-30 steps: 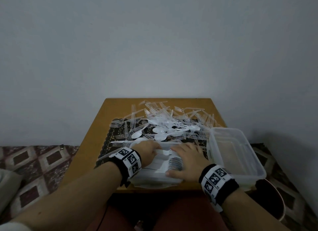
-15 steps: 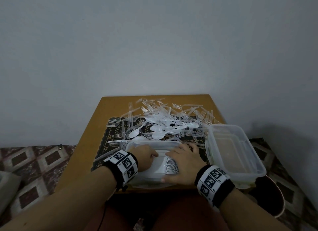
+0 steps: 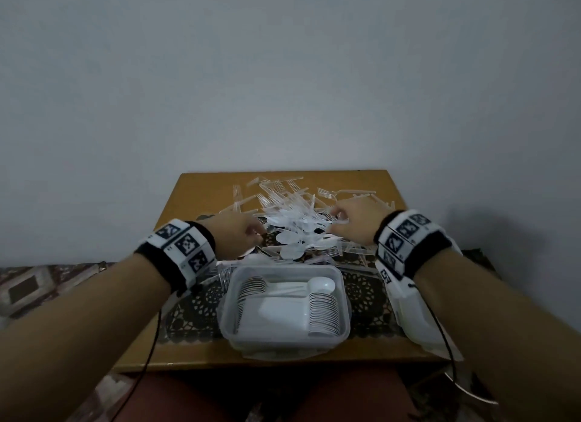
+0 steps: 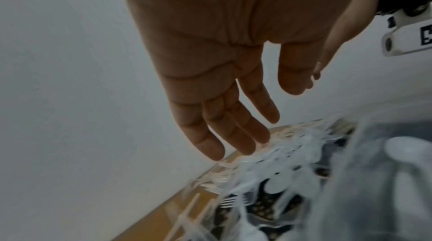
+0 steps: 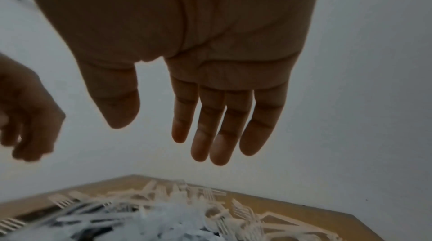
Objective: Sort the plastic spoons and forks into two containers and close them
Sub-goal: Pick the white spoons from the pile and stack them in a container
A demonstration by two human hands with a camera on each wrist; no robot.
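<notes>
A clear container (image 3: 227, 322) at the table's near middle holds rows of stacked white spoons (image 3: 323, 311). Behind it lies a loose pile of white spoons and clear forks (image 3: 295, 226). My left hand (image 3: 256, 233) hovers at the pile's left side and my right hand (image 3: 338, 220) at its right side. In the wrist views the left hand (image 4: 245, 125) and the right hand (image 5: 187, 130) both show straight, spread fingers with nothing in them, just above the cutlery. A second clear container (image 3: 412, 314) stands at the right, mostly hidden behind my right wrist.
The wooden table (image 3: 195, 195) carries a dark lace mat (image 3: 201, 308) under the container and pile. A plain wall rises close behind the table's far edge. Patterned floor (image 3: 28, 286) shows at the left, and my legs sit under the near edge.
Both hands have lifted off the spoon container and moved forward, apart, over the loose pile. The stacked spoons inside the container are now uncovered.
</notes>
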